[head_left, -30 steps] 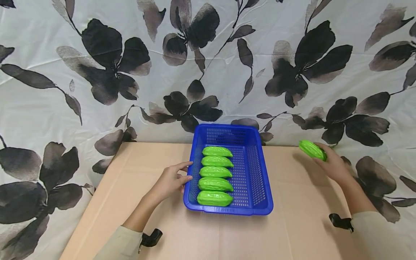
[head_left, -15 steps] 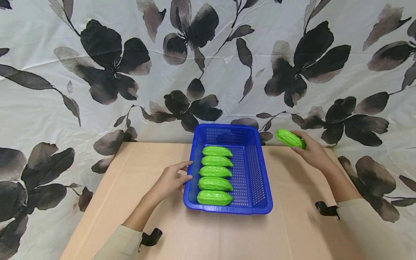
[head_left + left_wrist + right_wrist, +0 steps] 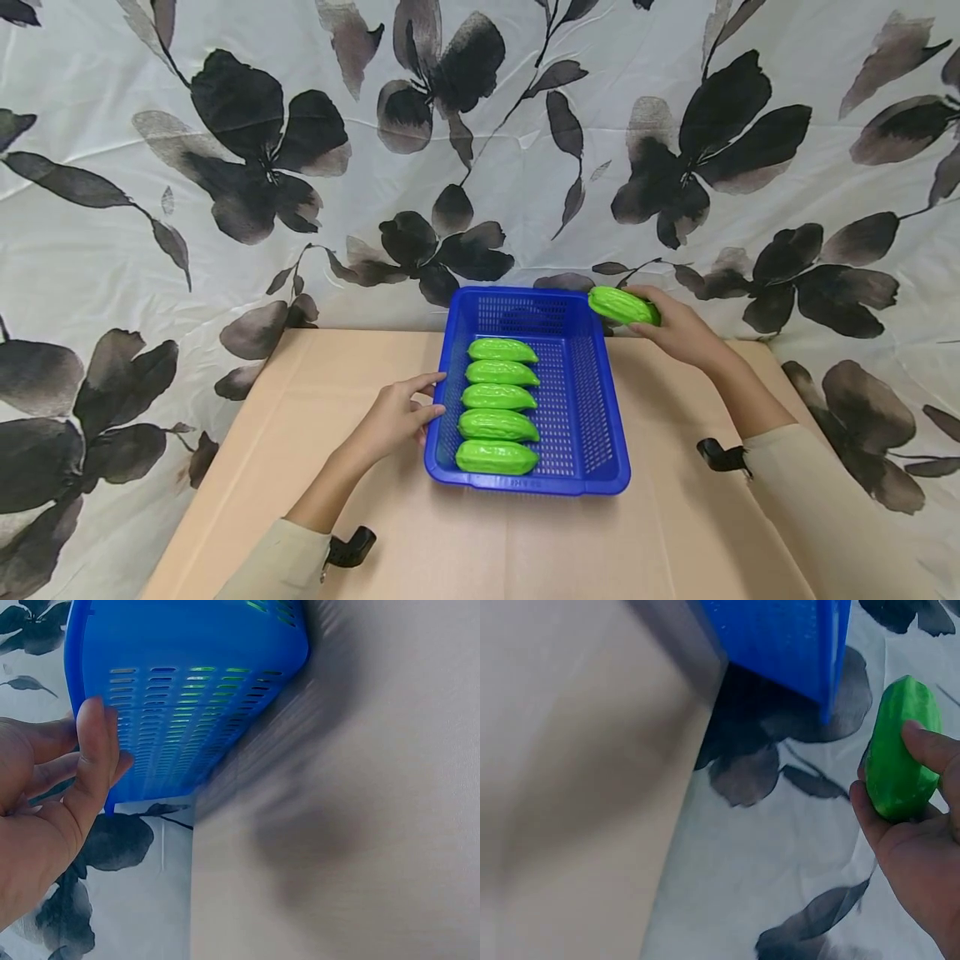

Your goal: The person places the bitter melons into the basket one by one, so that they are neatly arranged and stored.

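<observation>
A blue plastic basket stands on the table, with several green bitter melons lying in a column along its left side. At its left rim is my left hand; in the left wrist view the fingers bend against the rim and outer wall. My right hand holds another bitter melon above the basket's far right corner. The right wrist view shows this melon between thumb and fingers, apart from the basket.
The tan tabletop extends around the basket. Behind it hangs a white cloth with dark flower prints. The basket's right half shows bare mesh floor. A black wrist camera sits on each forearm.
My right hand has carried its bitter melon leftward from the right side of the table to the basket's far right corner. The left hand and the basket have stayed in place.
</observation>
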`<state>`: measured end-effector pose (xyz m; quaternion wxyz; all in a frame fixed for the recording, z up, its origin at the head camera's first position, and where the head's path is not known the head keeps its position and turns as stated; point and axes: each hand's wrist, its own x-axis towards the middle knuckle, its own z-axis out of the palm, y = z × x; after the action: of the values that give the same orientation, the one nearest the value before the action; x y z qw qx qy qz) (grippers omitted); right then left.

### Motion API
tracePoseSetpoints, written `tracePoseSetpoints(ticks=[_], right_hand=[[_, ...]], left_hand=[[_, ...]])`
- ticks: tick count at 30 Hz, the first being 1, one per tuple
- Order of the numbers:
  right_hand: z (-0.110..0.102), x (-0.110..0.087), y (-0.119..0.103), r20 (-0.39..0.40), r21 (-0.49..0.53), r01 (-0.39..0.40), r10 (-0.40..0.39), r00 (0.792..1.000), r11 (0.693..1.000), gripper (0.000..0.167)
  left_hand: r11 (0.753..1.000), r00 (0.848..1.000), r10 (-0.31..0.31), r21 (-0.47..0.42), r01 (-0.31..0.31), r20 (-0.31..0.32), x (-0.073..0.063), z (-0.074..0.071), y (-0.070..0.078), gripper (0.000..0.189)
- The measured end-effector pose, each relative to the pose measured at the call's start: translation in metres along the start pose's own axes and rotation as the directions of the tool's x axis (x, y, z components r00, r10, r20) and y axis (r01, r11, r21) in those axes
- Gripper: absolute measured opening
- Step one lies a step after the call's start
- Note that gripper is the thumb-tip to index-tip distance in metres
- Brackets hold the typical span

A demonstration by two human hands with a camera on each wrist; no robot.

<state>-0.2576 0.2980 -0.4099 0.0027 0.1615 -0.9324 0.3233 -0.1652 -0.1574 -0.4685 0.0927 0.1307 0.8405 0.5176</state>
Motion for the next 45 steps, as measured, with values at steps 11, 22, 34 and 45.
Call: tracePoseSetpoints(ticks=[11, 22, 34, 45], right_hand=[[0.006, 0.039, -0.031, 0.117, -0.034, 0.042, -0.038, 0.992, 0.999, 0.062], [0.012, 0.074, -0.067, 0.238, -0.068, 0.084, -0.066, 0.969, 0.994, 0.057], [0.044, 0.097, -0.096, 0.312, -0.129, 0.144, -0.097, 0.945, 0.981, 0.05], [0.075, 0.11, -0.1, 0.334, -0.152, 0.121, -0.064, 0.941, 0.981, 0.051]], left_hand=[[1.0, 1.0, 0.007, -0.009, -0.007, 0.003, -0.001, -0.003, 0.001, 0.055], [1.0, 1.0, 0.016, 0.001, -0.016, -0.003, -0.002, -0.005, -0.001, 0.056], [1.0, 1.0, 0.002, -0.016, -0.002, 0.0, -0.002, -0.004, 0.0, 0.056], [1.0, 1.0, -0.009, -0.018, 0.009, 0.003, -0.003, -0.001, -0.001, 0.056]])
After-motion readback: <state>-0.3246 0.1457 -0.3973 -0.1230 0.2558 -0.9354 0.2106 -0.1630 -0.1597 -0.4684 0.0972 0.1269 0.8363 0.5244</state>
